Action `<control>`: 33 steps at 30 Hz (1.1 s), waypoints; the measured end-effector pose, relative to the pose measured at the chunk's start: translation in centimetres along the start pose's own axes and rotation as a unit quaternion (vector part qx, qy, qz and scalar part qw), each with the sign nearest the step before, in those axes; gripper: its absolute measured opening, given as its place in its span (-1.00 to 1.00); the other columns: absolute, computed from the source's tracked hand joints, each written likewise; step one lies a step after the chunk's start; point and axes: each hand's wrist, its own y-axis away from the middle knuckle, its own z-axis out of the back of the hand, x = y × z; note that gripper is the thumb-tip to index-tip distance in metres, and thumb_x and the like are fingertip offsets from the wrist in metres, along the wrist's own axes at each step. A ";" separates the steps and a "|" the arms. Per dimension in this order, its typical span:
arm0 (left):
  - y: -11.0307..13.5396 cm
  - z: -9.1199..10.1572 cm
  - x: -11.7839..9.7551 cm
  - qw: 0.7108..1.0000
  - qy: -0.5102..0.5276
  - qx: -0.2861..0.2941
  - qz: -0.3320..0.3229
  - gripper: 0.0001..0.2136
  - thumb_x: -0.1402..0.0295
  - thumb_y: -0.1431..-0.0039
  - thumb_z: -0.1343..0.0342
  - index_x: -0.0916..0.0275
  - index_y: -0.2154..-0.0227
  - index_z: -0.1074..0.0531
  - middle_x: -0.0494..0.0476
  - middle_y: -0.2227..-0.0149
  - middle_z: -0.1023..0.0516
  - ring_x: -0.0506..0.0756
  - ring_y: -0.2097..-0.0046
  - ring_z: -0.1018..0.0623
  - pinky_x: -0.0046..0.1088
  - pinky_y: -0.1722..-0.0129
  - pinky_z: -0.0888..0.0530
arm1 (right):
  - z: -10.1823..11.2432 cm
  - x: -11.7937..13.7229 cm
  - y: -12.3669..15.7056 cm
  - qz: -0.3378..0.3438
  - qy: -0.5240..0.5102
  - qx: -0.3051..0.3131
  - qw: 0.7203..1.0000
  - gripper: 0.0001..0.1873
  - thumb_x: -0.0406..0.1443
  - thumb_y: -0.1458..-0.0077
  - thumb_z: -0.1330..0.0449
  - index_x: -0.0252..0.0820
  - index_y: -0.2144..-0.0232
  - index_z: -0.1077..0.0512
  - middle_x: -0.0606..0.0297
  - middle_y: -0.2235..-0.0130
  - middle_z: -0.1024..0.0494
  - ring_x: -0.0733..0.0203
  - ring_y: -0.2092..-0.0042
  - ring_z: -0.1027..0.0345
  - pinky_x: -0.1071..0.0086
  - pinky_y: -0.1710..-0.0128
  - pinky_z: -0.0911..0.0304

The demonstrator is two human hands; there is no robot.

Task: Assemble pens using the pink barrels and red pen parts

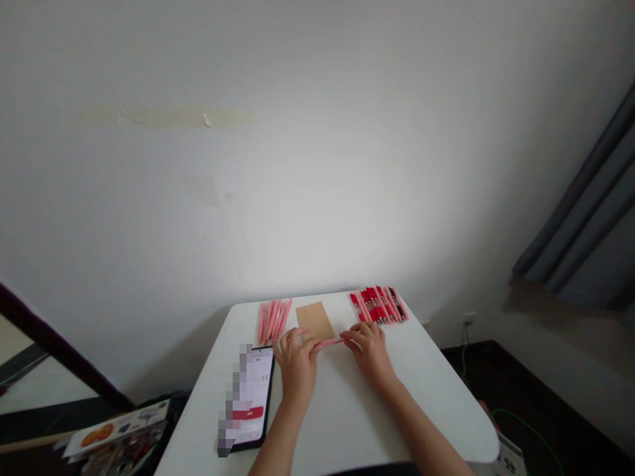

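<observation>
My left hand [296,362] and my right hand [368,349] hold one pink pen [328,343] between them, each pinching an end, just above the white table [347,410]. A brown cardboard piece [314,320] lies right behind the pen. A row of pink pen parts [273,318] lies at the back left. A pile of red and pink pens [380,304] lies at the back right.
A phone [252,396] with a lit screen lies on the table to the left of my left hand. A white wall stands behind the table. A printed box [119,430] sits low at the left. Grey curtains [585,225] hang at the right.
</observation>
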 end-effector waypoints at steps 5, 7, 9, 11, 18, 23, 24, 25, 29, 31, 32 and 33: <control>0.0 0.1 -0.3 1.000 0.002 0.018 -0.001 -0.87 0.31 -0.10 -0.12 0.02 0.37 -0.57 0.10 0.09 -0.48 0.22 -0.01 -0.35 0.05 -0.11 -0.17 | 0.0 0.0 0.0 0.005 -0.012 -0.003 1.000 -0.79 -0.37 -0.08 -0.24 0.08 0.27 -0.54 0.30 0.26 -0.52 0.10 0.09 -0.24 0.18 0.03 -0.07; 0.0 0.1 -0.3 1.000 0.003 0.027 0.003 -0.86 0.33 -0.11 -0.10 0.01 0.35 -0.57 0.09 0.08 -0.48 0.22 -0.02 -0.34 0.06 -0.11 -0.17 | 0.0 -0.1 -0.1 0.002 -0.022 0.000 1.000 -0.78 -0.38 -0.06 -0.25 0.08 0.28 -0.55 0.31 0.27 -0.52 0.10 0.10 -0.24 0.18 0.03 -0.07; 0.0 0.1 -0.4 0.999 0.004 0.035 0.006 -0.84 0.36 -0.12 -0.08 0.02 0.34 -0.56 0.09 0.07 -0.48 0.22 -0.03 -0.34 0.07 -0.11 -0.16 | 0.0 -0.1 -0.1 -0.003 -0.034 0.003 0.999 -0.78 -0.39 -0.04 -0.27 0.07 0.29 -0.55 0.32 0.28 -0.52 0.11 0.11 -0.25 0.19 0.04 -0.08; 0.0 0.0 -0.4 0.999 0.007 0.039 0.005 -0.83 0.39 -0.11 -0.07 0.04 0.35 -0.56 0.10 0.06 -0.47 0.22 -0.04 -0.34 0.08 -0.12 -0.15 | 0.0 -0.1 -0.1 -0.006 -0.046 0.005 0.999 -0.79 -0.40 -0.04 -0.26 0.06 0.31 -0.55 0.32 0.28 -0.52 0.11 0.12 -0.25 0.20 0.06 -0.08; 0.1 -0.6 0.0 0.999 0.020 0.051 0.000 -0.79 0.41 -0.15 0.02 0.12 0.38 -0.54 0.15 0.04 -0.46 0.21 -0.07 -0.33 0.07 -0.12 -0.15 | -0.1 -0.3 -0.2 -0.008 -0.076 0.007 0.997 -0.81 -0.40 -0.04 -0.25 0.03 0.33 -0.55 0.31 0.28 -0.53 0.12 0.13 -0.26 0.23 0.09 -0.10; -0.1 -0.6 0.2 0.999 0.035 0.038 -0.007 -0.80 0.38 -0.16 0.01 0.14 0.40 -0.53 0.15 0.03 -0.45 0.20 -0.05 -0.34 0.01 -0.08 -0.20 | -0.1 -0.6 -0.2 -0.009 -0.094 0.018 0.995 -0.84 -0.36 -0.08 -0.22 0.03 0.31 -0.55 0.31 0.27 -0.54 0.11 0.12 -0.27 0.23 0.08 -0.12; -0.1 -0.6 0.2 0.999 0.039 0.035 -0.010 -0.81 0.37 -0.16 0.01 0.13 0.40 -0.53 0.15 0.04 -0.45 0.20 -0.05 -0.34 -0.01 -0.07 -0.21 | -0.1 -0.6 -0.2 -0.009 -0.096 0.023 0.995 -0.84 -0.33 -0.09 -0.21 0.03 0.30 -0.55 0.30 0.27 -0.54 0.11 0.12 -0.28 0.22 0.08 -0.12; -0.1 -0.5 0.2 0.999 0.044 0.030 -0.012 -0.82 0.35 -0.16 0.00 0.13 0.40 -0.52 0.14 0.04 -0.45 0.20 -0.05 -0.34 -0.02 -0.07 -0.22 | -0.1 -0.6 -0.2 -0.008 -0.098 0.027 0.995 -0.85 -0.31 -0.11 -0.20 0.03 0.29 -0.55 0.29 0.28 -0.54 0.11 0.13 -0.28 0.22 0.07 -0.13; -0.2 -0.5 0.3 0.998 0.061 0.022 -0.018 -0.81 0.27 -0.17 -0.01 0.12 0.40 -0.52 0.14 0.05 -0.45 0.20 -0.04 -0.33 -0.05 -0.06 -0.22 | 0.2 -0.2 -0.2 -0.006 -0.096 0.049 0.994 -0.80 -0.25 -0.18 -0.11 0.01 0.24 -0.55 0.27 0.33 -0.55 0.11 0.15 -0.29 0.20 0.05 -0.14; -0.2 -0.6 0.4 0.998 0.064 0.022 -0.017 -0.80 0.25 -0.17 0.00 0.11 0.39 -0.52 0.14 0.05 -0.44 0.20 -0.04 -0.33 -0.05 -0.06 -0.21 | 0.4 0.1 -0.2 -0.017 -0.095 0.054 0.994 -0.77 -0.26 -0.21 -0.07 -0.01 0.21 -0.53 0.28 0.38 -0.54 0.11 0.16 -0.30 0.18 0.03 -0.13; -0.2 -0.6 0.4 0.998 0.064 0.021 -0.016 -0.79 0.24 -0.18 0.01 0.11 0.39 -0.52 0.15 0.05 -0.45 0.20 -0.04 -0.34 -0.05 -0.07 -0.21 | 0.5 0.2 -0.2 -0.024 -0.095 0.055 0.994 -0.77 -0.26 -0.21 -0.07 -0.02 0.18 -0.51 0.29 0.40 -0.53 0.12 0.16 -0.31 0.17 0.01 -0.13; -0.2 -0.7 0.5 0.998 0.063 0.019 -0.014 -0.79 0.24 -0.18 0.01 0.11 0.39 -0.53 0.15 0.05 -0.45 0.20 -0.03 -0.34 -0.05 -0.07 -0.20 | 0.5 0.4 -0.2 -0.032 -0.095 0.054 0.993 -0.78 -0.26 -0.20 -0.09 -0.03 0.15 -0.49 0.29 0.39 -0.53 0.13 0.16 -0.32 0.16 0.00 -0.13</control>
